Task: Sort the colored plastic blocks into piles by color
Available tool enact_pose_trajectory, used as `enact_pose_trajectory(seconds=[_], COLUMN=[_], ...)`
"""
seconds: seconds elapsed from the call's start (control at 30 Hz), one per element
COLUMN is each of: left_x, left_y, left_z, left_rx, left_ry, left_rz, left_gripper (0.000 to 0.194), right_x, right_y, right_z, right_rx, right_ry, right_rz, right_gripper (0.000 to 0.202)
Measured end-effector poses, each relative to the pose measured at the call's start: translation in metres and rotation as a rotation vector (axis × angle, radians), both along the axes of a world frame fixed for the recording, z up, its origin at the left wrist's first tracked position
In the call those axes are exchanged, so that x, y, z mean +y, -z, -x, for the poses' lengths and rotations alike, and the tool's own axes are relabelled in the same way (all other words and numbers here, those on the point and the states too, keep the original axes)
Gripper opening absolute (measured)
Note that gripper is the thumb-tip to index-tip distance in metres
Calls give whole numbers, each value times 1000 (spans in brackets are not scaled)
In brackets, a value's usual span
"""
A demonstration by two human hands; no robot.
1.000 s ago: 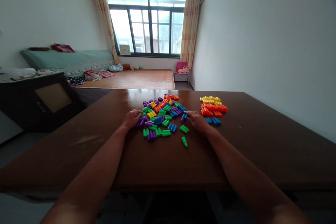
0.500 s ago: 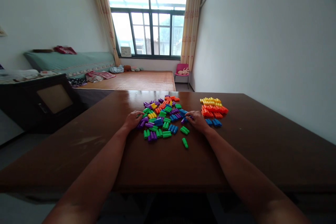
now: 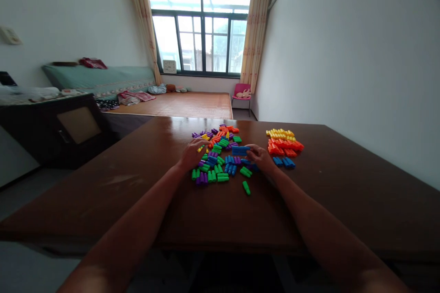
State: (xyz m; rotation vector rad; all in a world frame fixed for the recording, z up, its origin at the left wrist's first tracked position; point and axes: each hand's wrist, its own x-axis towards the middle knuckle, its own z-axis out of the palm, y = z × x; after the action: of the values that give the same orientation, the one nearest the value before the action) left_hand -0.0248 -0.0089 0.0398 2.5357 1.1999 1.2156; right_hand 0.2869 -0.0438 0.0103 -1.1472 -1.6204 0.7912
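My right hand (image 3: 260,157) pinches a blue plastic building block (image 3: 239,150), shaped like joined tubes, and holds it just above the right side of a mixed pile. My left hand (image 3: 191,154) is over the left side of the pile with its fingers stretched out and apart. Yellow and green pieces show between and beneath those fingers. Green blocks (image 3: 222,177), purple blocks (image 3: 201,179) and orange blocks (image 3: 217,138) lie jumbled between the hands. Closer to me, a single green piece (image 3: 246,187) lies apart.
Right of the pile, yellow blocks (image 3: 280,134), orange blocks (image 3: 285,147) and two blue blocks (image 3: 283,162) lie grouped by colour. All rest on a dark brown table (image 3: 220,219). Beyond it are a bed (image 3: 192,105) and a pink chair (image 3: 242,89).
My right hand has lifted a blue block from the pile's right edge. My left hand has moved rightward, further over the pile. The whole view has shifted slightly.
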Motion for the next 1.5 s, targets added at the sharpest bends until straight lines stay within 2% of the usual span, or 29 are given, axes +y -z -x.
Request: enact_pose_trajectory(seconds=[0.13, 0.23, 0.43, 0.53, 0.73, 0.87, 1.0, 1.17, 1.33, 1.4, 1.5], left_x=[-23, -29, -22, -18, -24, -35, -42, -43, -46, -49, -49], left_y=[-7, -6, 1, 4, 3, -2, -3, -1, 3, 2, -4], left_z=[-31, -41, -30, -25, -36, -47, -52, -52, -56, -58, -56], left_rx=[55, 95, 35, 27, 46, 93, 126, 90, 170, 233, 298], left_ry=[185, 252, 138, 118, 176, 275, 337, 265, 123, 118, 162], left_rz=[-1, 15, 125, 118, -43, -53, -11, 34, -56, -109, -175], left_gripper=[32, 32, 32, 32, 29, 32, 25, 15, 12, 12, 15], right_x=[-11, -14, -4, -2, -11, -17, -19, -22, -25, -24, -19], right_y=[-9, -11, -3, 0, -9, -15, -16, -19, -17, -14, -11], right_z=[22, 29, 13, 6, 17, 27, 33, 34, 41, 44, 38], right_rx=[10, -3, 11, 25, 3, 50, 77, 69, -40, -127, -228], right_ry=[-112, -165, -56, -54, -145, -248, -246, -162, -231, -214, -198], right_rz=[6, 5, 31, 21, -67, -99, -85, -26, -15, -62, -160], right_gripper=[38, 36, 36, 38, 29, 24, 24, 27, 40, 45, 34])
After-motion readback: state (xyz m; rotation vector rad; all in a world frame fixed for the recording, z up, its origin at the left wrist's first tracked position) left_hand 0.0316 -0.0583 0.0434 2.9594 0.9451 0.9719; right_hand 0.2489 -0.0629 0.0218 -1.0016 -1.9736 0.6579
